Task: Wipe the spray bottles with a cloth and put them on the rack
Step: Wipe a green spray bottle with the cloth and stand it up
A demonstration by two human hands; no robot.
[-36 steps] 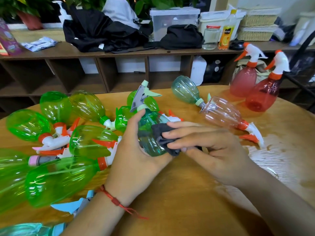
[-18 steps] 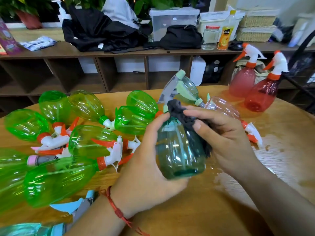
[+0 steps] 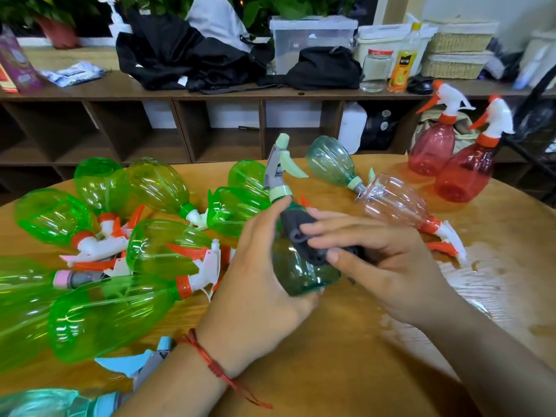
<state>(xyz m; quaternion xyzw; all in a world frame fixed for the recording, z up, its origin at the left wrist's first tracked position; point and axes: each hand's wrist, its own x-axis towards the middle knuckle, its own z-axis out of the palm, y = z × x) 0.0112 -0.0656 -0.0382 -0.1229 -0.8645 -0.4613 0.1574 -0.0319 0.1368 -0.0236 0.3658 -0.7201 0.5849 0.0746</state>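
My left hand [image 3: 255, 266] grips a dark teal spray bottle [image 3: 296, 273] by its body, the pale green and grey nozzle pointing up and away. A dark grey cloth [image 3: 304, 239] lies over the bottle's shoulder, and my right hand [image 3: 382, 260] presses it there with curled fingers. Several bright green spray bottles [image 3: 162, 245] lie on their sides at the left of the wooden table [image 3: 346, 371]. A pale pink bottle [image 3: 394, 203] and a teal bottle [image 3: 331, 162] lie behind my hands. Two red bottles [image 3: 460, 170] stand upright at the far right.
A black wire rack [image 3: 538, 121] shows at the right edge, just past the red bottles. Wet patches [image 3: 487, 278] shine on the table to the right. A dark wooden shelf unit [image 3: 210, 97] behind the table carries black clothes, boxes, a jar and a juice bottle.
The teal bottle has tilted lower, toward the table, from its raised upright position. My right hand with the cloth has slid from the bottle's neck down across its shoulder.
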